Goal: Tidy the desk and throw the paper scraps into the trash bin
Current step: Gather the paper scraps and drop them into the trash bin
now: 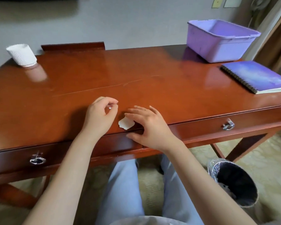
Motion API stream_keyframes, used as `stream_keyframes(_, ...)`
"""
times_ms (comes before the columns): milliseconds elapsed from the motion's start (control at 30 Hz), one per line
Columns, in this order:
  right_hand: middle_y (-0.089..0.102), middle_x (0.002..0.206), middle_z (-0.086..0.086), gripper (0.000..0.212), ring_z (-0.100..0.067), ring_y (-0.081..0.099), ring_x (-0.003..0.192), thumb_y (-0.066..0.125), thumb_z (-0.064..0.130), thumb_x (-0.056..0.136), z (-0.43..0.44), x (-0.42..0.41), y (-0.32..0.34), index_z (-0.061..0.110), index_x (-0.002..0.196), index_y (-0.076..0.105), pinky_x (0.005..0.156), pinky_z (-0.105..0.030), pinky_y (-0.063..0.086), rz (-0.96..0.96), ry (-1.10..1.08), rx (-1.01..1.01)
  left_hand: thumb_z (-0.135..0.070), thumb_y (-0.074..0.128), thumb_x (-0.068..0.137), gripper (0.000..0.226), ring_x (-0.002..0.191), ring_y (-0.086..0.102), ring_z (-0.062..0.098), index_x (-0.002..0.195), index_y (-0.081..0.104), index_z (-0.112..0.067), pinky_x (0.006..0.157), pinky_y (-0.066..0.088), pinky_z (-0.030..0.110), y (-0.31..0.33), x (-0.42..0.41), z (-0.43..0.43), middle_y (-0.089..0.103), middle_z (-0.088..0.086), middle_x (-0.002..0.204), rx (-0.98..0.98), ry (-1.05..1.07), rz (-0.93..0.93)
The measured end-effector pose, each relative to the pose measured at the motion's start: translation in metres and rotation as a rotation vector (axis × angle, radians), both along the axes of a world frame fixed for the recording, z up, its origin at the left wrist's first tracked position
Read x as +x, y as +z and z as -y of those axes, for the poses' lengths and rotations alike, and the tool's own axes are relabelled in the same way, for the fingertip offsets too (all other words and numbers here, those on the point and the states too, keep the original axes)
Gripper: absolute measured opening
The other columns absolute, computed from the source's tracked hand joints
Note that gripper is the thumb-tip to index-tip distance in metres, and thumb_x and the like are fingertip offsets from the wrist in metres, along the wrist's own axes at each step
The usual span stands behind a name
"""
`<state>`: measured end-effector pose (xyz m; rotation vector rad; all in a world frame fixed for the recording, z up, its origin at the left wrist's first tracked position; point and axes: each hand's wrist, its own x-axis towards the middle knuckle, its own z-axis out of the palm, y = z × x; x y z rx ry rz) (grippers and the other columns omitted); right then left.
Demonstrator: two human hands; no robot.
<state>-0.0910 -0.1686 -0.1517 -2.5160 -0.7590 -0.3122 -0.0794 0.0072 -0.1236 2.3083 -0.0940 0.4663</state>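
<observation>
head view: straight-fingered right hand (150, 127) touches a ragged white scrap (126, 123); left hand (101, 116) curled, grip unclear.

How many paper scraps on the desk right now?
2. A larger scrap at the front edge of the desk, touching the right hand; a tiny scrap within the left hand's curled fingers. Others may hide under the hands.

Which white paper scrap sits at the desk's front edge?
The larger torn white paper scrap, by the right hand; the other, a tiny white fleck, is by the left hand.
</observation>
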Motion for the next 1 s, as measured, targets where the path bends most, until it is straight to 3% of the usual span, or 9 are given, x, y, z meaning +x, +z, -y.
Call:
stream_keyframes(133,0.063,0.128,0.005,0.040,-0.016,0.048,0.131,0.070,0.039,0.075,-0.003,0.003,-0.008,0.026,0.113,0.070,0.110,-0.050,0.027,0.093,-0.017,-0.003,-0.014,0.052,0.092,0.026,0.118,0.047,0.020,0.115,0.065,-0.012,0.101,0.035,0.031,-0.009,-0.001,-0.010,0.059,0.003,0.123,0.176,0.033,-0.011)
stream_keyframes(300,0.072,0.109,-0.002,0.018,-0.013,0.062,0.111,0.065,0.025,0.085,0.004,0.005,-0.002,0.019,0.098,0.076,0.100,-0.024,0.044,0.032,0.047,0.393,-0.036,0.047,0.095,0.045,0.140,0.022,0.019,0.136,0.048,-0.018,0.112,0.023,0.042,-0.011,-0.004,-0.012,0.036,-0.001,0.148,0.412,0.024,-0.120)
stream_keyframes(467,0.073,0.097,0.003,0.019,-0.005,0.066,0.093,0.062,0.026,0.089,0.006,0.008,0.004,0.015,0.097,0.076,0.084,-0.022,0.051,0.019,-0.038,0.607,-0.059,0.035,0.091,0.063,0.145,0.005,0.016,0.143,0.037,-0.024,0.116,0.009,0.049,-0.011,-0.013,-0.008,0.019,-0.007,0.156,0.596,-0.030,-0.221)
stream_keyframes(567,0.073,0.092,0.009,0.016,-0.001,0.066,0.090,0.061,0.029,0.089,0.007,0.007,0.005,0.021,0.093,0.075,0.080,-0.022,0.051,-0.039,-0.080,0.740,-0.063,0.045,0.085,0.067,0.144,0.011,0.014,0.139,0.044,-0.024,0.117,0.010,0.048,-0.016,-0.031,-0.006,0.027,-0.008,0.153,0.584,-0.080,-0.134)
stream_keyframes(733,0.067,0.083,0.021,0.013,0.008,0.060,0.079,0.062,0.019,0.090,0.006,0.008,0.006,0.027,0.092,0.072,0.073,-0.013,0.043,-0.093,-0.123,0.810,-0.023,0.075,0.078,0.027,0.120,0.053,0.025,0.104,0.074,-0.014,0.103,0.034,0.040,-0.037,-0.042,-0.007,0.067,0.003,0.117,0.405,-0.112,0.190)
stream_keyframes(833,0.070,0.080,0.011,0.012,0.003,0.057,0.075,0.062,0.018,0.091,0.009,0.007,0.007,0.020,0.090,0.074,0.070,-0.018,0.043,-0.121,-0.133,0.862,-0.017,0.071,0.078,0.012,0.102,0.063,0.025,0.087,0.077,-0.011,0.091,0.050,0.045,-0.043,-0.041,-0.002,0.073,0.004,0.099,0.294,-0.131,0.295)
stream_keyframes(900,0.070,0.078,0.004,0.013,-0.003,0.055,0.075,0.062,0.018,0.091,0.012,0.006,0.008,0.017,0.090,0.075,0.070,-0.024,0.043,-0.142,-0.132,0.913,-0.021,0.066,0.081,0.015,0.097,0.064,0.023,0.082,0.078,-0.011,0.086,0.052,0.041,-0.042,-0.041,0.002,0.073,0.003,0.093,0.244,-0.147,0.329)
stream_keyframes(1000,0.065,0.075,0.008,0.015,-0.008,0.055,0.075,0.060,0.017,0.091,0.020,0.003,0.010,0.022,0.083,0.073,0.072,-0.034,0.046,-0.130,-0.158,0.983,-0.023,0.060,0.082,0.021,0.094,0.061,0.018,0.076,0.076,-0.010,0.085,0.049,0.032,-0.035,-0.036,0.016,0.072,0.003,0.091,0.164,-0.174,0.354)
